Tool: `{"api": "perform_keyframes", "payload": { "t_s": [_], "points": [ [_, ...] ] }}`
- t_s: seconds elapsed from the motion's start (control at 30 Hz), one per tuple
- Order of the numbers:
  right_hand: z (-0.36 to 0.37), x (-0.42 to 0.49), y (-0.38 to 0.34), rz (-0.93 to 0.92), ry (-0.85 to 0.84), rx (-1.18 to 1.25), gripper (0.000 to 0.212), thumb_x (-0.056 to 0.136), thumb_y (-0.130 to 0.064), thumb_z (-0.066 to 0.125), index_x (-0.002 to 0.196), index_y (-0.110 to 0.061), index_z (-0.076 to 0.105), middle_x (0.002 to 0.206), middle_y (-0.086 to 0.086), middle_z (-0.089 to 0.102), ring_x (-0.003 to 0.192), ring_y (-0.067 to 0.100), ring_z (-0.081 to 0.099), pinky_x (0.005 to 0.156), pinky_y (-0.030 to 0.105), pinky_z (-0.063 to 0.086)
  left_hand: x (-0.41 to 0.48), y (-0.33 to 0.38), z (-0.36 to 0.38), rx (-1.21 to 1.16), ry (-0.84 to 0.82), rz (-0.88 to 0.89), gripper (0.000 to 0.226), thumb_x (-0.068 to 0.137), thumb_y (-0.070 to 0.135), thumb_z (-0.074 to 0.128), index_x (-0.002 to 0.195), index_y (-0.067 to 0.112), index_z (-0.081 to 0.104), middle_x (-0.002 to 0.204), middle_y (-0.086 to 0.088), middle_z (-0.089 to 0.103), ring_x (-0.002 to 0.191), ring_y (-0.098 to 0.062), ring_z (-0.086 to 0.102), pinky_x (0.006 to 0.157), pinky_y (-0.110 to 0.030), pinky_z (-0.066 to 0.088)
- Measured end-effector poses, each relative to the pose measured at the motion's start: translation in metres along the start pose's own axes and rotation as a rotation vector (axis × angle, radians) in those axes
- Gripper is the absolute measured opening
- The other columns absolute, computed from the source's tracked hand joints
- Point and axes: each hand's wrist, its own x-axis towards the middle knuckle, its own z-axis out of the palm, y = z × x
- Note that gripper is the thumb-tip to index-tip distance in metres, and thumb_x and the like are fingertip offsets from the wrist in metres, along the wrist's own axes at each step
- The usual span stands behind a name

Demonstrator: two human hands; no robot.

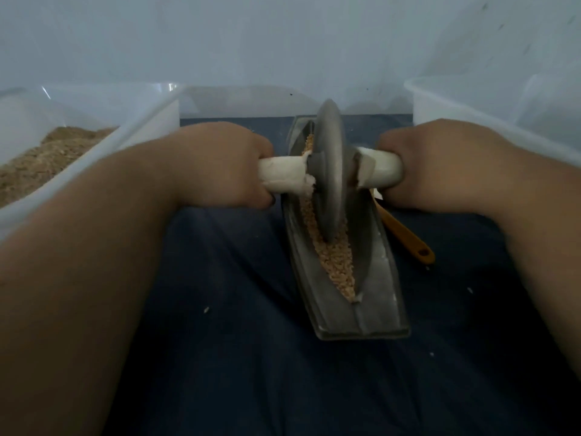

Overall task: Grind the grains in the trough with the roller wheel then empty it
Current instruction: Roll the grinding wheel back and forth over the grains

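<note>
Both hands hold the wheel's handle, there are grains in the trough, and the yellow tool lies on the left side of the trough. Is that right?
Not quite. The head view shows the yellow tool lying on the right side of the trough, not the left. The rest holds: the left hand and right hand hold the handle of the wheel, and grains are in the trough.

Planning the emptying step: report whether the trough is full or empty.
Neither; partly filled. Tan grains lie along the trough, before and behind the roller wheel.

two hands (217,165) (440,165), one roller wheel (330,171), one metal trough (377,309), one yellow-handled utensil (405,237) and three clear plastic bins (141,121) (245,102) (456,105).
</note>
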Motion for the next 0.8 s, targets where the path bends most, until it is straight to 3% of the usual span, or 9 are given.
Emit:
{"api": "perform_keyframes", "payload": {
  "t_s": [0.1, 0.17, 0.3, 0.4, 0.47, 0.53, 0.63, 0.73, 0.8],
  "points": [
    [0.013, 0.005, 0.001, -0.004, 0.203, -0.034, 0.017, 0.074, -0.037, 0.063, 0.083, -0.035, 0.048, 0.066, -0.012, 0.047, 0.057, 0.007, 0.041, 0.049, 0.023, 0.025, 0.007, -0.005, 0.014, -0.004, 0.25, -0.042, 0.035, 0.068, 0.047, 0.069, 0.098, 0.037, 0.053, 0.094, 0.009, 0.058, 0.084, -0.018, 0.056, 0.07, -0.033, 0.044],
    [0.014, 0.004, 0.005, -0.058, 0.184, 0.052, 0.025, 0.075, -0.041, 0.065, 0.097, -0.039, 0.053, 0.074, -0.016, 0.05, 0.065, 0.008, 0.048, 0.052, 0.025, 0.031, 0.007, -0.007, 0.017, -0.046, 0.319, -0.018, 0.054, 0.067, 0.05, 0.073, 0.11, 0.031, 0.049, 0.11, 0.004, 0.052, 0.095, -0.02, 0.054, 0.078, -0.037, 0.044],
    [0.003, -0.005, 0.007, -0.135, 0.001, 0.306, 0.053, 0.074, -0.039, 0.07, 0.119, -0.049, 0.045, 0.101, -0.02, 0.051, 0.09, 0.0, 0.052, 0.071, 0.029, 0.043, -0.006, -0.013, -0.006, -0.136, 0.073, 0.161, 0.06, 0.062, 0.072, 0.059, 0.112, 0.043, 0.043, 0.106, 0.022, 0.044, 0.092, 0.001, 0.047, 0.074, -0.021, 0.038],
    [-0.002, -0.007, 0.006, -0.145, -0.051, 0.364, 0.042, 0.08, -0.043, 0.062, 0.12, -0.047, 0.049, 0.103, -0.017, 0.052, 0.09, 0.003, 0.054, 0.079, 0.036, 0.049, -0.012, -0.01, -0.018, -0.199, 0.052, 0.161, 0.039, 0.072, 0.065, 0.06, 0.104, 0.045, 0.052, 0.098, 0.022, 0.052, 0.091, 0.006, 0.05, 0.071, -0.015, 0.037],
    [-0.011, -0.01, 0.005, -0.145, -0.096, 0.347, 0.048, 0.08, -0.057, 0.05, 0.127, -0.048, 0.048, 0.107, -0.02, 0.051, 0.096, 0.002, 0.053, 0.085, 0.032, 0.047, -0.013, -0.008, -0.022, -0.155, 0.037, 0.134, 0.031, 0.073, 0.056, 0.067, 0.098, 0.04, 0.057, 0.091, 0.018, 0.058, 0.083, 0.003, 0.054, 0.069, -0.018, 0.04],
    [-0.021, -0.014, 0.007, -0.189, -0.126, 0.305, 0.056, 0.075, -0.068, 0.044, 0.13, -0.053, 0.046, 0.109, -0.026, 0.05, 0.101, -0.004, 0.05, 0.083, 0.021, 0.04, -0.019, -0.007, -0.028, -0.134, -0.03, 0.115, 0.031, 0.066, 0.057, 0.072, 0.09, 0.041, 0.059, 0.085, 0.019, 0.061, 0.079, 0.003, 0.056, 0.067, -0.018, 0.04],
    [-0.034, -0.025, 0.006, -0.252, -0.152, 0.293, 0.056, 0.062, -0.081, 0.041, 0.116, -0.068, 0.043, 0.105, -0.04, 0.048, 0.099, -0.019, 0.044, 0.072, 0.011, 0.032, -0.03, -0.005, -0.04, -0.171, -0.094, 0.146, 0.04, 0.05, 0.066, 0.072, 0.083, 0.046, 0.062, 0.086, 0.039, 0.058, 0.079, 0.015, 0.056, 0.062, -0.019, 0.041],
    [-0.036, -0.03, 0.003, -0.298, -0.148, 0.287, 0.049, 0.065, -0.072, 0.046, 0.113, -0.071, 0.042, 0.106, -0.04, 0.046, 0.102, -0.018, 0.042, 0.075, 0.011, 0.03, -0.034, -0.004, -0.043, -0.166, -0.128, 0.172, 0.044, 0.044, 0.069, 0.066, 0.082, 0.047, 0.064, 0.083, 0.045, 0.057, 0.078, 0.02, 0.055, 0.063, -0.018, 0.042],
    [-0.036, -0.028, 0.002, -0.278, -0.159, 0.266, 0.045, 0.069, -0.065, 0.043, 0.113, -0.07, 0.043, 0.104, -0.036, 0.047, 0.1, -0.015, 0.043, 0.076, 0.01, 0.03, -0.032, -0.002, -0.042, -0.132, -0.12, 0.166, 0.038, 0.052, 0.066, 0.06, 0.087, 0.052, 0.064, 0.087, 0.043, 0.058, 0.086, 0.021, 0.052, 0.068, -0.015, 0.04]
  ]
}}
